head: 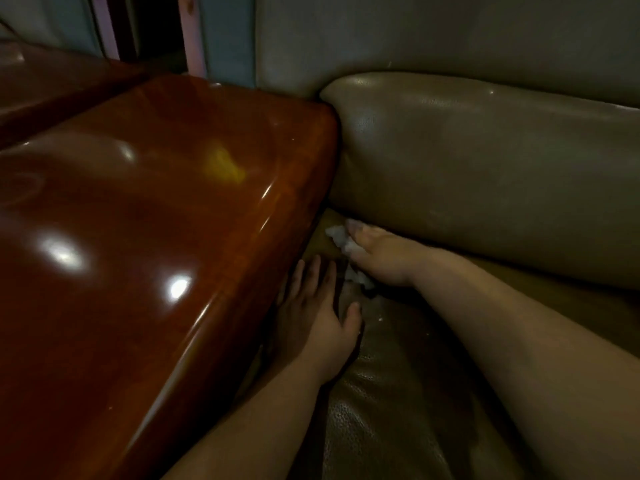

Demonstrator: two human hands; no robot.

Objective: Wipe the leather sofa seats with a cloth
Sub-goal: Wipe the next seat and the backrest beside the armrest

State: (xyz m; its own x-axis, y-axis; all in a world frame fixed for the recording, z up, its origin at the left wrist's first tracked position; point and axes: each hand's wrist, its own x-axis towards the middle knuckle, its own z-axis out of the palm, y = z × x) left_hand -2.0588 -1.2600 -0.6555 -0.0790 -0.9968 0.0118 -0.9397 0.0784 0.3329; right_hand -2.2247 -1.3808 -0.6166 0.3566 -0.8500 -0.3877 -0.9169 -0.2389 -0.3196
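broadly, the largest surface in view is the glossy reddish-brown armrest (145, 237), a rounded polished block filling the left half of the frame and carrying several bright light reflections. next in size is the olive-brown leather back cushion (485, 174), which bulges forward at upper right and meets the armrest at its rounded far corner. below the cushion lies the darker brown leather seat (398, 393), grained and creased, running from the bottom edge up into the narrow corner formed by armrest and back cushion. behind the sofa, a pale wall (433, 29) and a dim doorway frame (194, 32) occupy the top strip.

both bare forearms enter from the bottom and right edges and converge on that corner. the right hand (381, 256) reaches deepest, palm down, fingers curled around a crumpled white cloth (341, 239); the cloth is pressed onto the seat at the seam under the back cushion, with a second fold showing below the hand. the left hand (318, 313) lies flat on the seat, fingers straight and slightly spread, its outer edge against the side of the armrest, thumb angled toward the right hand. the two hands are near each other but not touching. the left hand holds nothing.
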